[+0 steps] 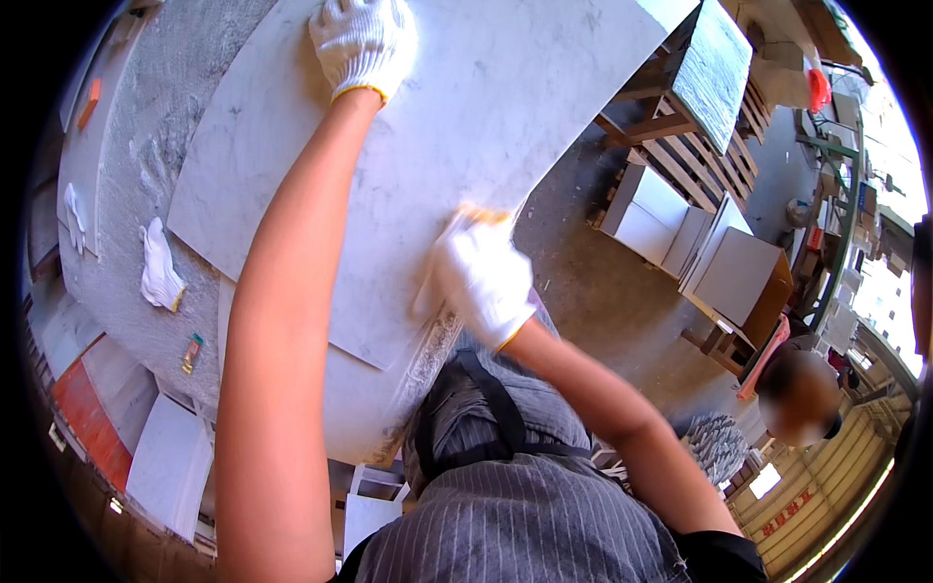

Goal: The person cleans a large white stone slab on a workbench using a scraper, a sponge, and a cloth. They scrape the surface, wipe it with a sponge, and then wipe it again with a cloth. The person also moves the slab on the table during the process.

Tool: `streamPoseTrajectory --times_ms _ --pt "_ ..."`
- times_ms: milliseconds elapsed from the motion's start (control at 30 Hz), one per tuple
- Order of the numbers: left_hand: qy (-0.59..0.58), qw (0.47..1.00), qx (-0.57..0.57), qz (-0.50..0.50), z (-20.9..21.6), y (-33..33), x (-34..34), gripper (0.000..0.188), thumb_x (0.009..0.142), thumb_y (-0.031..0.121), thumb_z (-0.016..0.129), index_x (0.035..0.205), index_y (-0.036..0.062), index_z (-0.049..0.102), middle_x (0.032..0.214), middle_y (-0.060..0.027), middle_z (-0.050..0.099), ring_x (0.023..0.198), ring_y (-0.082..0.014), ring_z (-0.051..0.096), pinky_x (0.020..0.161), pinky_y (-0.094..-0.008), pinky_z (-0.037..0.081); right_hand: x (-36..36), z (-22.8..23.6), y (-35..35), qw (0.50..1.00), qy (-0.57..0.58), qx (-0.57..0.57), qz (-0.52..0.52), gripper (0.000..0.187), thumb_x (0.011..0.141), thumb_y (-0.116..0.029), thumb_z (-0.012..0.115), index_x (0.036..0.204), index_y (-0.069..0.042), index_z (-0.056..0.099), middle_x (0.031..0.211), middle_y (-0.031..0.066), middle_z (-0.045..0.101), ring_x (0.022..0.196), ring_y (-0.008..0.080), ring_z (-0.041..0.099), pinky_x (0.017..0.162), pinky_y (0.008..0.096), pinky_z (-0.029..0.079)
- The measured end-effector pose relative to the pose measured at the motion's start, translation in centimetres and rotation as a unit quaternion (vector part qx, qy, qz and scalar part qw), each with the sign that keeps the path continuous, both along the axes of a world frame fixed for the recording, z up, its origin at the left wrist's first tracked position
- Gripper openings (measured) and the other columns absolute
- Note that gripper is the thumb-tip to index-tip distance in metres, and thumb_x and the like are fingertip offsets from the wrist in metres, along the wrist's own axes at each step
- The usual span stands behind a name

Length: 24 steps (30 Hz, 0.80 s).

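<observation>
A large pale panel point(447, 126) with grey smudges lies on the workbench, with another pale board under its near edge. My left hand point(364, 44), in a white knit glove with yellow cuff trim, rests palm down near the panel's far part. Its fingers look laid out on the surface, partly cut off by the upper picture edge. My right hand point(483, 277), gloved alike and smeared by motion, is closed at the panel's right edge near my body. A tan-yellow strip shows at its far side; what it grips cannot be made out.
On the dusty bench point(194, 87) at left lie a white glove point(158, 267), another glove point(75, 219), a small colourful stick-like item point(192, 353) and an orange block point(89, 104). Wooden pallets point(695, 165) and stacked boards point(671, 228) stand right. A person point(797, 389) is at lower right.
</observation>
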<state>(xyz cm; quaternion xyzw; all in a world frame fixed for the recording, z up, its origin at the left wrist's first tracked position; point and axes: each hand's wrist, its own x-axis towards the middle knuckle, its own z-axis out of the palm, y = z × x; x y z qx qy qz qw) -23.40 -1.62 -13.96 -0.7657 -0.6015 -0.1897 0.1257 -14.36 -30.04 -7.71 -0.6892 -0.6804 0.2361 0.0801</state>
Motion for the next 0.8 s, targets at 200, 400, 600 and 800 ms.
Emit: streamPoseTrajectory --times_ms 200,400,600,800 --pt "-0.037 0.999 0.010 -0.016 -0.1 0.2 0.4 0.038 0.096 0.039 0.051 0.128 0.0221 0.060 0.134 -0.0062 0.059 0.128 -0.0299 0.051 0.108 -0.0498 0.037 -7.8 1.8 -6.9 0.982 0.115 -0.037 0.145 0.013 0.079 -0.016 0.063 0.091 -0.012 0.062 0.095 0.0070 0.063 0.091 0.0288 0.064 0.076 0.0407 0.055" --pt "-0.027 0.999 -0.014 -0.008 1.2 -0.8 -0.2 0.035 0.098 0.037 0.052 0.127 0.0210 0.060 0.134 -0.0082 0.059 0.128 -0.0287 0.051 0.108 -0.0475 0.037 1.1 2.4 1.9 0.999 -0.015 -0.035 -0.006 0.013 0.084 -0.007 0.058 0.093 0.002 0.057 0.080 0.0152 0.062 0.072 0.0310 0.067 0.052 0.0390 0.056" --pt "-0.016 1.000 -0.023 -0.007 1.8 -1.3 0.0 0.036 0.097 0.032 0.056 0.130 0.0187 0.060 0.134 -0.0114 0.059 0.129 -0.0303 0.050 0.111 -0.0483 0.035 18.2 -2.8 13.7 0.967 -0.056 0.229 -0.095 0.010 0.083 -0.011 0.062 0.089 -0.005 0.058 0.083 0.0169 0.061 0.064 0.0339 0.063 0.054 0.0414 0.053" --pt "0.020 0.999 -0.040 -0.012 2.5 -1.6 0.3 0.040 0.096 0.027 0.057 0.134 0.0154 0.057 0.135 -0.0103 0.055 0.129 -0.0314 0.049 0.111 -0.0494 0.036 34.7 -4.9 26.4 0.944 -0.062 0.230 -0.226 0.013 0.093 -0.023 0.060 0.093 -0.009 0.059 0.091 0.0202 0.064 0.086 0.0426 0.064 0.077 0.0492 0.052"
